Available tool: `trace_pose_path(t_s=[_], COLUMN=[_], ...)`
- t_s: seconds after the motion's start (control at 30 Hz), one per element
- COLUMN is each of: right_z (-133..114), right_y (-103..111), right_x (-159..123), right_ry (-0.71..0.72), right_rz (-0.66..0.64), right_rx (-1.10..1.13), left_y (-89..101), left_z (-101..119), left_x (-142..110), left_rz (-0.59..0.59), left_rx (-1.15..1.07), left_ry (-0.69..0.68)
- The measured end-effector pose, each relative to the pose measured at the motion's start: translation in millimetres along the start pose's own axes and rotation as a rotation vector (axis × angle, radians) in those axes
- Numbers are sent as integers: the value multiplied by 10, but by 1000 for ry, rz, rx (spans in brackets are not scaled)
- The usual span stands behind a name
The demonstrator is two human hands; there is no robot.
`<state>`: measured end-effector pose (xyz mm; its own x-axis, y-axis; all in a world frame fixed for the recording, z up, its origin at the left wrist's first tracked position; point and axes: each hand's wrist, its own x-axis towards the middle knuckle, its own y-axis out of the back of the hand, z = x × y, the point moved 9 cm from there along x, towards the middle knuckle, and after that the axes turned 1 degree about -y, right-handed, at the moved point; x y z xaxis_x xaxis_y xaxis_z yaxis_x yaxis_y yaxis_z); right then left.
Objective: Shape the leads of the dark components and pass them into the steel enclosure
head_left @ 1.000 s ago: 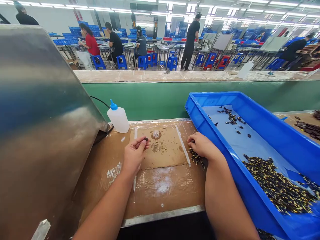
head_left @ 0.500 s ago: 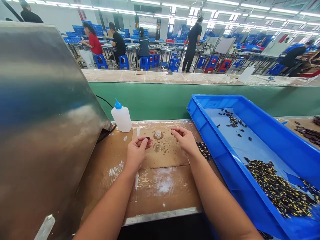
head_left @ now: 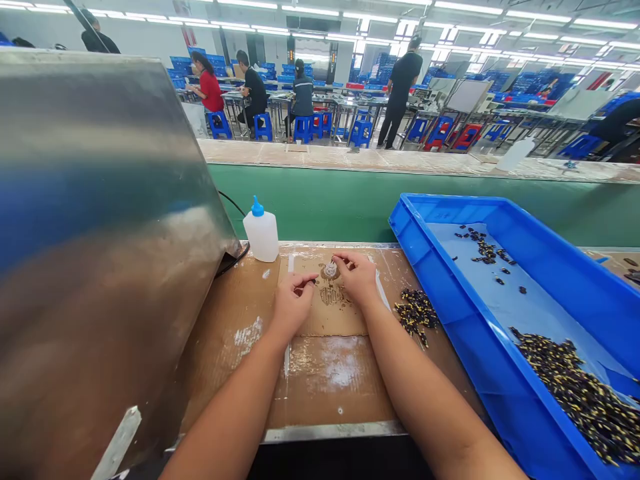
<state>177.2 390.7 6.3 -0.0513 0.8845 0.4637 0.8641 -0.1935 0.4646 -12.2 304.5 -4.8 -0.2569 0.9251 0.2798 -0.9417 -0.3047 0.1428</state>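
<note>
My left hand (head_left: 294, 300) is closed in a pinch over the left part of a cardboard sheet (head_left: 320, 325). A small dark flat piece (head_left: 314, 282) shows only slightly at its fingertips. My right hand (head_left: 357, 279) pinches a tiny dark piece, mostly hidden by the fingers, right at a small whitish round lump (head_left: 330, 270) on the cardboard. Wet-looking brown marks (head_left: 331, 295) surround the lump and lie just below it. To the right of my right forearm sits a loose pile of small black-and-yellow pieces (head_left: 416, 310).
A white bottle with a blue nozzle (head_left: 262, 235) stands behind my left hand. A large metal housing (head_left: 110, 253) fills the left side. On the right, a blue crate (head_left: 450, 320) holds many black-and-yellow pieces. Beyond a green belt (head_left: 340, 207), several people work at tables.
My right hand has moved left from the small pile to the whitish lump, with a tiny piece in its fingers. My left hand keeps its dark piece, now turned more out of sight.
</note>
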Motion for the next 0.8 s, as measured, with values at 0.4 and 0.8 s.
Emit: trace_pose_path(t_s=[0.4, 0.8], right_z=[-159, -121], right_y=[-14, -19], right_x=[-47, -41], right_ry=[207, 140], right_rz=[-21, -39], right_rx=[-130, -154], left_y=[1, 18], left_z=[-14, -33], left_x=[-20, -26], left_rz=[4, 37], left_rx=[-10, -89], left_ry=[12, 49])
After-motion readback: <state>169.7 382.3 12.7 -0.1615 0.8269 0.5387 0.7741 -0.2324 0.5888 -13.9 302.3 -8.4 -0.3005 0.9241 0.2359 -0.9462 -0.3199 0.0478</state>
